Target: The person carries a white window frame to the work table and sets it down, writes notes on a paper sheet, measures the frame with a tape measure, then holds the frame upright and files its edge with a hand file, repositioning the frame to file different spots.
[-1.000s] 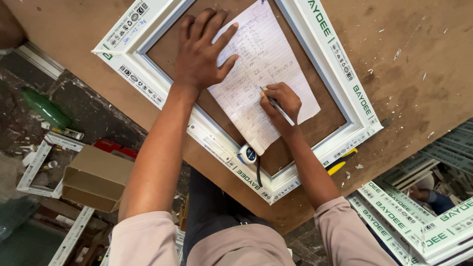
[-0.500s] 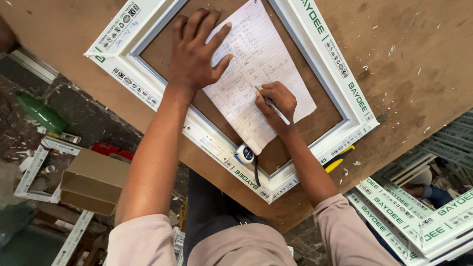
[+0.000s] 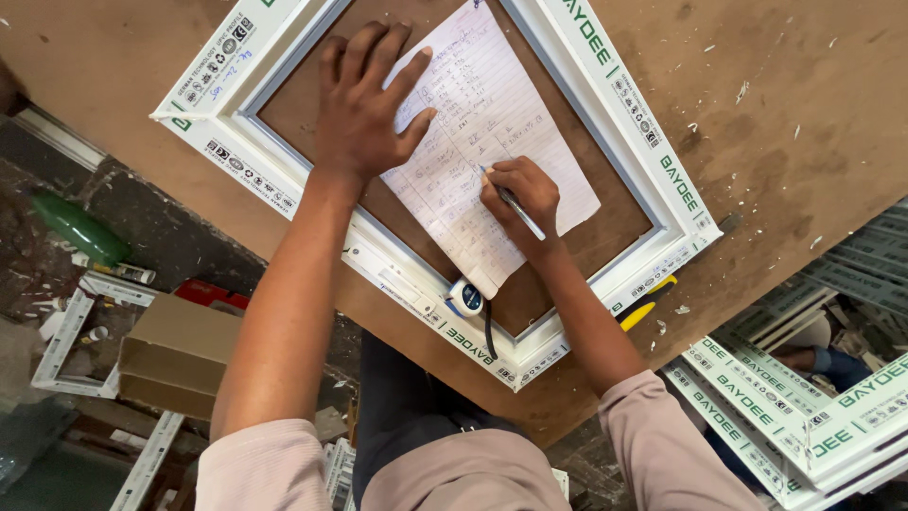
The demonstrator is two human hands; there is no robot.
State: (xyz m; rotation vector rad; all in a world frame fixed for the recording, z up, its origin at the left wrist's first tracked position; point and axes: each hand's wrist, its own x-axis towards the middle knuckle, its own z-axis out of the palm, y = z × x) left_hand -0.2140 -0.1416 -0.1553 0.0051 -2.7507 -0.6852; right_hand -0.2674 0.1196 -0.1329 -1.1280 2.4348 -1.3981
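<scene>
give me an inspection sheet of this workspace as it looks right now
surface: brown board table, scattered with white chips
job's things: lined paper sheet inside white window frame; pen
clutter: tape measure on the frame's near edge; yellow-handled tool beside the frame
grippers: left hand flat on the paper; right hand, grip closed on the pen, tip on the paper
cables: nothing seen
surroundings: cardboard box, green bottle, stacked frame profiles on the floor
</scene>
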